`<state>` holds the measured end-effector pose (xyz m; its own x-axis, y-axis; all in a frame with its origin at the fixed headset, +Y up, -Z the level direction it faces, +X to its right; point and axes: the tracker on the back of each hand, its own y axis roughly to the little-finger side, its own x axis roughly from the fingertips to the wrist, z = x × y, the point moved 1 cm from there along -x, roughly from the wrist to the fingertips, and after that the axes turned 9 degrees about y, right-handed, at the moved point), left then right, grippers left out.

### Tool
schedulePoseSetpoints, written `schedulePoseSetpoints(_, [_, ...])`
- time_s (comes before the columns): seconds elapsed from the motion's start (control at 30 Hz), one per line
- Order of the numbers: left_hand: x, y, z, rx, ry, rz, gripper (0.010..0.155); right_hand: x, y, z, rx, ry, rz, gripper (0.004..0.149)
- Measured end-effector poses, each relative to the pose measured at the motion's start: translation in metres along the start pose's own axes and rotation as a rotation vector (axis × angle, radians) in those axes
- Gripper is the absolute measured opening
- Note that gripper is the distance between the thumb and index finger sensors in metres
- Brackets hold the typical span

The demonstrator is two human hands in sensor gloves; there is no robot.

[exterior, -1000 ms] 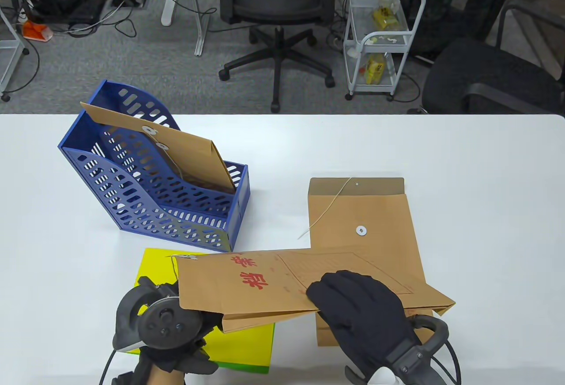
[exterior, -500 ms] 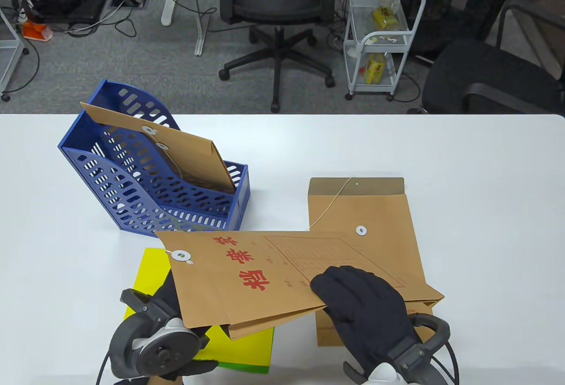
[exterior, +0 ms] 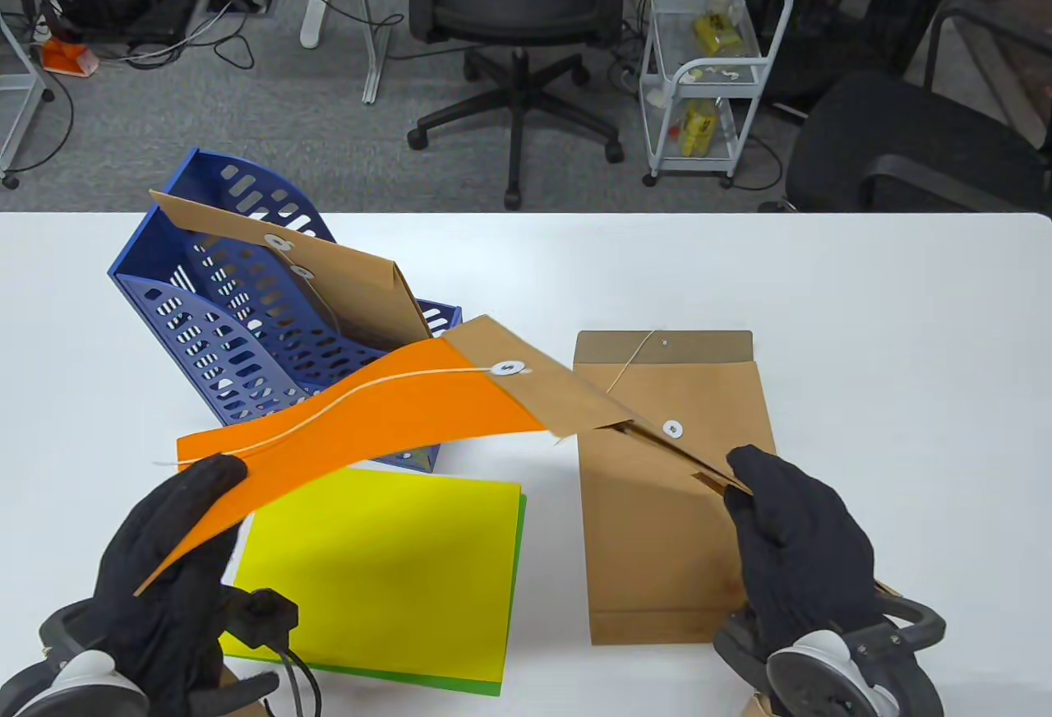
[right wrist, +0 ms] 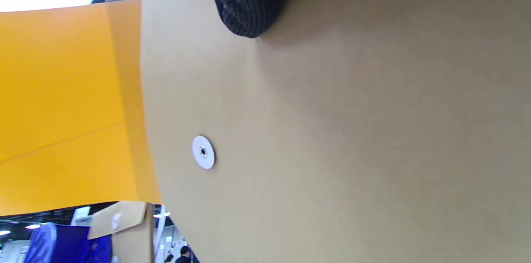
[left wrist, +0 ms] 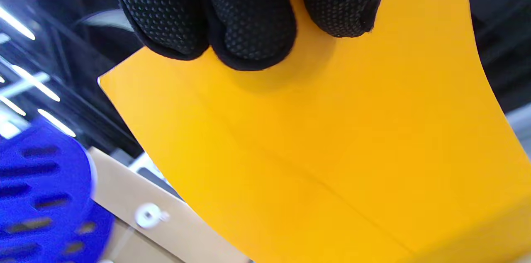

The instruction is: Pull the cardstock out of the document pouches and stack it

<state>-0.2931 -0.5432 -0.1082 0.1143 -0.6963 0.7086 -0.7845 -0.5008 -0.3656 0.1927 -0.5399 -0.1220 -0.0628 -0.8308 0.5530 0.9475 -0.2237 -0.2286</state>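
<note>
My left hand (exterior: 177,528) grips the near corner of an orange cardstock sheet (exterior: 370,421), which bows in the air, most of it out of a brown kraft pouch (exterior: 567,400). My right hand (exterior: 789,536) grips that pouch at its far end and holds it raised. The left wrist view shows my fingers (left wrist: 249,18) pressed on the orange sheet (left wrist: 332,151). The right wrist view shows a fingertip (right wrist: 244,1) on the pouch (right wrist: 352,130) with orange sheet (right wrist: 62,101) sticking out. A yellow sheet (exterior: 386,569) lies on a green one (exterior: 516,577) on the table.
Another brown pouch (exterior: 674,552) lies flat under my right hand, flap open. A blue file rack (exterior: 246,330) at the left holds a third pouch (exterior: 345,273). The white table (exterior: 904,380) stretches right. Chairs and a white cart stand beyond the far edge.
The left hand came out from the pouch and moved left with the orange sheet, drawing it out. The right hand moved right and turned the pouch edge-on.
</note>
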Motion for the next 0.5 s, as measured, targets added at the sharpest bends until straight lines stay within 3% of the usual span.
schedulePoseSetpoints(0.17, [-0.002, 0.039, -0.009, 0.253, -0.004, -0.105, 0.039, -0.018, 0.038, 0.003, -0.119, -0.037, -0.153, 0.043])
schedulePoseSetpoints(0.27, [-0.002, 0.058, -0.007, 0.426, 0.036, -0.165, 0.038, -0.023, 0.062, -0.007, -0.220, -0.082, -0.276, 0.045])
schedulePoseSetpoints(0.5, [0.005, 0.097, 0.010, 0.549, 0.179, -0.262, 0.038, -0.001, 0.121, -0.070, -0.335, -0.364, -0.530, 0.046])
